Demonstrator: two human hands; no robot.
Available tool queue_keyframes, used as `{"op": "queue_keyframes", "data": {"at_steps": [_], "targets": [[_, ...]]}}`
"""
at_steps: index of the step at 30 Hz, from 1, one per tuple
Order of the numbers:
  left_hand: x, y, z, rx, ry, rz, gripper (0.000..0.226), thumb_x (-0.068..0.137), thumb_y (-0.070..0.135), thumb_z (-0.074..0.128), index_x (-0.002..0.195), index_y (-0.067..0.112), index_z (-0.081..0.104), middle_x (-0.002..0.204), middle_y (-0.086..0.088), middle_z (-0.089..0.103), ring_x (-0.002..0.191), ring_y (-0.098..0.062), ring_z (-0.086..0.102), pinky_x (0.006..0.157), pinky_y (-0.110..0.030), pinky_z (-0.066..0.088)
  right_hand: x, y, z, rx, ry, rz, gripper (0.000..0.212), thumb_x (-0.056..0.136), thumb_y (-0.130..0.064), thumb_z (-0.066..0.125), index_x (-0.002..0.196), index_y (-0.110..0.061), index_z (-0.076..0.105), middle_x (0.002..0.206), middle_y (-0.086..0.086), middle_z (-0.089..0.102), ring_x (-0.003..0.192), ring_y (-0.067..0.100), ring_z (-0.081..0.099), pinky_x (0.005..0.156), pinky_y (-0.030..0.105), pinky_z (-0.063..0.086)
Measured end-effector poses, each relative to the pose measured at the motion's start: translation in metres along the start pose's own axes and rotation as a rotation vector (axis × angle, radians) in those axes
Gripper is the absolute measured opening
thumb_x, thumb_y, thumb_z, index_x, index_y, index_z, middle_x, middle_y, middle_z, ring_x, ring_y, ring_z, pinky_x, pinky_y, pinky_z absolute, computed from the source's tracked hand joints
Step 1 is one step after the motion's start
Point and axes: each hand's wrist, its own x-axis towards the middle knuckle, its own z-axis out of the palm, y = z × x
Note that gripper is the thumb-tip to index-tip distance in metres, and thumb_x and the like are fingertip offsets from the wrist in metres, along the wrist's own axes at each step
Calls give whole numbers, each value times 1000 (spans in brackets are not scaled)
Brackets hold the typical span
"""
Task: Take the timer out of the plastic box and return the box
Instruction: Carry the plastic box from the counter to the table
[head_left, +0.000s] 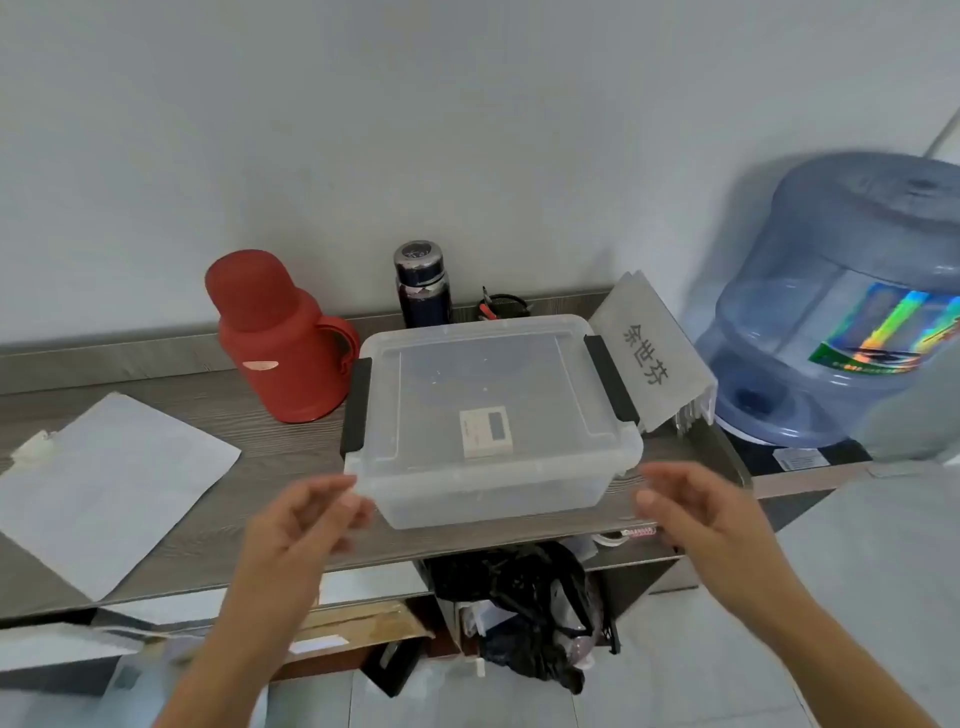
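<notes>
Small white timer (487, 432) sits inside the lidded clear plastic box (488, 415) on the grey desk (291, 462). Left hand (301, 519) and right hand (696, 512): grip wide, empty, possibly grazing the corners. Black latches (356, 405) look shut; lifting the lid unlatched-side-only could drag the box off the edge.

Shelf (218, 457) carries box (488, 415), flask (280, 338), paper (109, 488).

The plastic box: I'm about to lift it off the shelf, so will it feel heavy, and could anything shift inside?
Probably light: the plastic box looks empty apart from the small timer. The timer lies loose on the bottom, so it may slide if the box tilts. The lid seems held by the black latches, so it should stay on.
</notes>
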Motion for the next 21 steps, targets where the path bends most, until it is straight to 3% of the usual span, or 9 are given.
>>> {"op": "queue_keyframes", "data": {"at_steps": [3,5,7,11,15,21], "targets": [[32,10,-1,101,142,140,12,89,11,59,98,13,66,88,-3,70,83,-19,63,80,-32,50,38,-13,-3,-109,157,-102,20,87,-23,64,107,-21,64,100,-15,66,96,8,63,78,25,53],[58,15,4,177,189,170,15,89,12,59,103,15,63,97,-3,67,90,-18,60,83,-30,47,69,-21,1,-141,223,-101,25,88,-29,63,111,-21,61,109,-13,60,103,14,59,87,37,53],[86,7,9,237,157,142,28,90,16,59,118,11,59,113,-7,63,100,-18,58,88,-31,45,97,-23,9,-184,216,-54,35,89,-31,61,122,-21,56,120,-3,58,110,18,55,95,46,50],[129,-8,18,308,73,46,52,89,31,57,136,11,45,130,-8,55,114,-24,53,98,-42,44,135,-22,27,-129,91,66,50,88,-33,61,133,-17,46,127,3,57,110,24,56,96,44,48],[141,-14,30,272,29,18,46,92,28,50,135,12,44,115,-4,58,99,-23,55,83,-37,46,148,-15,39,-99,126,109,52,86,-35,58,135,-21,44,119,5,59,105,28,57,94,48,48],[135,-13,32,293,102,82,36,91,24,53,124,10,51,100,-1,58,89,-22,56,74,-33,43,144,-18,42,-126,191,101,43,89,-29,55,130,-16,51,113,5,59,97,26,56,83,37,45]]}}
